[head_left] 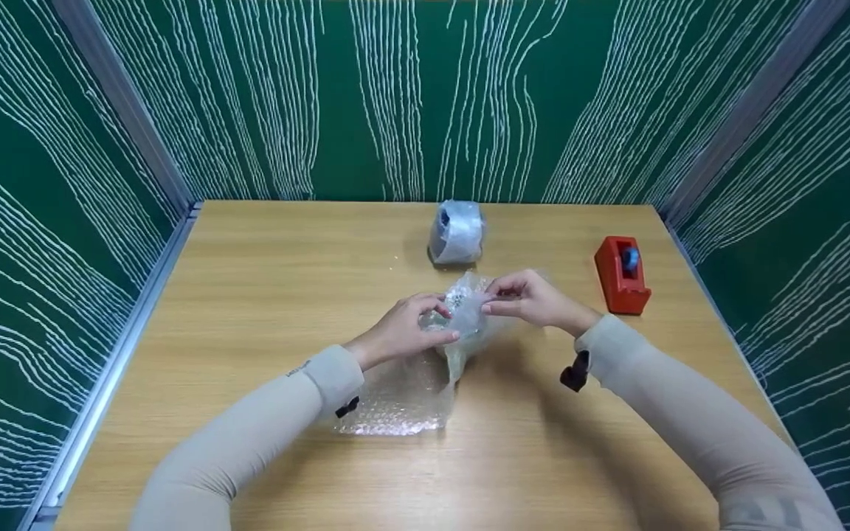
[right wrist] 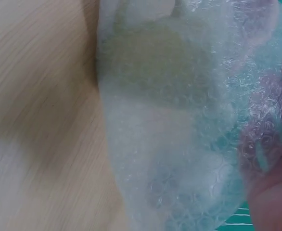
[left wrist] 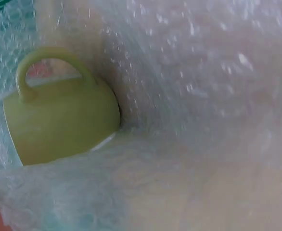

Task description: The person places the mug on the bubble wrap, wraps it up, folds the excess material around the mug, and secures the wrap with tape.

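Note:
A yellow-green mug [left wrist: 61, 120] lies on its side in a sheet of clear bubble wrap [head_left: 403, 402], its handle up in the left wrist view. My left hand [head_left: 406, 328] holds the wrap around the mug from the left, thumb and fingers spread on either side. Opposite it, my right hand [head_left: 532, 299] pinches a raised edge of the wrap between thumb and fingers. In the right wrist view the wrap [right wrist: 155, 159] hangs in front of the mug, which shows blurred through it. Part of the sheet trails on the table toward me.
Behind the hands, near the table's [head_left: 285, 258] far edge, stands a bundle in bubble wrap [head_left: 462, 232]. A red tape dispenser [head_left: 623, 276] with a blue roll is at the right. Green walls with white lines [head_left: 425, 96] enclose the back and sides.

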`<state>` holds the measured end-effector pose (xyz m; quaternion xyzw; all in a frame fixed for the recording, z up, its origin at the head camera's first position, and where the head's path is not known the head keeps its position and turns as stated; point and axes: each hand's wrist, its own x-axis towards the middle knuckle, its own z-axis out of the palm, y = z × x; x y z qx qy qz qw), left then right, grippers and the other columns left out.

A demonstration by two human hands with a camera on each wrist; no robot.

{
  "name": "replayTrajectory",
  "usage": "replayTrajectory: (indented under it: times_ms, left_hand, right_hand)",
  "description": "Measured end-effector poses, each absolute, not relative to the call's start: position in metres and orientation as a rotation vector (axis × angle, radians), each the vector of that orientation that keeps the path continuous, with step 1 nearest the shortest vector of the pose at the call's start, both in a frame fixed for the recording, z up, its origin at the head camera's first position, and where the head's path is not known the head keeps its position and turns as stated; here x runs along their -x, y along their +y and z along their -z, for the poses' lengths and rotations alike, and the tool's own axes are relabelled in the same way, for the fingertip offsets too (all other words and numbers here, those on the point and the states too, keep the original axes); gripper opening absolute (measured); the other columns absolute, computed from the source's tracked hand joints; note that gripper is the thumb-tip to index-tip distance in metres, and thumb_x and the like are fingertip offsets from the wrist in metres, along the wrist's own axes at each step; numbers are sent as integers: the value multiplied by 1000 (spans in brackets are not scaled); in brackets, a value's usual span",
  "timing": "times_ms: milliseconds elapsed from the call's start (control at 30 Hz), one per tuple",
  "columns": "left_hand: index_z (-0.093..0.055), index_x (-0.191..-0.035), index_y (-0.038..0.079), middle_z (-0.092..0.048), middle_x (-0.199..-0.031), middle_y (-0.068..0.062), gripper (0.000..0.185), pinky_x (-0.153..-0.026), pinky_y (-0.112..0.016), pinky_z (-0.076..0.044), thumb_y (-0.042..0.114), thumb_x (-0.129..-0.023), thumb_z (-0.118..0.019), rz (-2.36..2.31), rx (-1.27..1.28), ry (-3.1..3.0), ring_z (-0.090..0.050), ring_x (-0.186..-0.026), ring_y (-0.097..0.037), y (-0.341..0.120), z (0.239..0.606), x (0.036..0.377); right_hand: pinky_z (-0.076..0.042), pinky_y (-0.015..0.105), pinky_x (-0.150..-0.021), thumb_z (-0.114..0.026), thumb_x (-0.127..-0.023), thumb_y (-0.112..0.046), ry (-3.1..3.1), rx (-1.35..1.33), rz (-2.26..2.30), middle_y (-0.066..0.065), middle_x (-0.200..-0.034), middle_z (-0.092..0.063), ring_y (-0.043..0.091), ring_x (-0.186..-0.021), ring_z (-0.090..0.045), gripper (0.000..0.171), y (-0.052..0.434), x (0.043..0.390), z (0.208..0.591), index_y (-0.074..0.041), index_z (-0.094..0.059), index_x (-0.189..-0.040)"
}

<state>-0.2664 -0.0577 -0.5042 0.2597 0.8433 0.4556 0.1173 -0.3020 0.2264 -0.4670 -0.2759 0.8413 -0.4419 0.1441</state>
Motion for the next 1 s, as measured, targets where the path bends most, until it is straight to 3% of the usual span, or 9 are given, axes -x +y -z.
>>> replayTrajectory:
  times_ms: [133, 267, 467, 567, 767, 867, 1000]
  left_hand:
    - [-63, -147, 6, -52, -165, -17, 60, -129, -51, -40, 38, -98, -79, -1341, -802, 2411, -50, -153, -37, -64, 505, 272]
    - [-48, -161, 5, -53, -165, -14, 68, -131, -48, -38, 41, -107, -67, -1379, -834, 2329, -49, -155, -34, -69, 508, 279]
    - [-34, -164, -6, -58, -158, -26, 62, -130, -50, -39, 25, -113, -53, -1525, -811, 2252, -52, -151, -40, -69, 511, 288]
    - [-35, -163, -6, -60, -153, -28, 63, -128, -49, -42, 22, -112, -58, -1601, -739, 2231, -55, -149, -41, -67, 511, 288]
    - [-41, -159, -5, -57, -155, -26, 74, -125, -46, -46, 10, -97, -79, -1716, -623, 2152, -56, -148, -41, -63, 511, 290]
    - [-43, -158, -6, -53, -159, -26, 73, -122, -43, -50, -3, -93, -77, -1738, -589, 2159, -56, -146, -42, -61, 512, 291]
    - [-47, -157, -5, -54, -159, -25, 70, -118, -39, -54, -6, -93, -74, -1758, -504, 2154, -59, -142, -40, -59, 512, 293]
  right_hand:
    - [-55, 25, -83, -76, -104, -22, 2406, 781, 1272, 8, -105, -79, 21, -93, -66, 18, 220, 304, 466, -5, -81, -107]
    - [-59, 30, -95, -75, -104, -20, 2423, 761, 1343, 11, -113, -78, 22, -103, -69, 18, 210, 308, 471, -4, -81, -110]
    - [-58, 54, -109, -74, -105, -23, 2514, 771, 1329, 16, -127, -77, 33, -122, -70, 24, 196, 313, 482, -4, -80, -119]
    - [-58, 56, -108, -75, -105, -26, 2529, 741, 1305, 14, -127, -78, 33, -123, -70, 26, 189, 315, 486, -6, -80, -120]
    - [-60, 42, -96, -80, -100, -19, 2576, 810, 1314, 15, -111, -78, 29, -105, -71, 18, 178, 320, 494, -2, -80, -107]
    - [-57, 41, -96, -81, -99, -15, 2624, 867, 1289, 15, -106, -76, 29, -103, -69, 14, 175, 321, 499, -2, -79, -101]
    - [-55, 50, -103, -81, -97, -12, 2684, 899, 1217, 13, -108, -73, 32, -110, -67, 9, 174, 318, 503, -4, -78, -100]
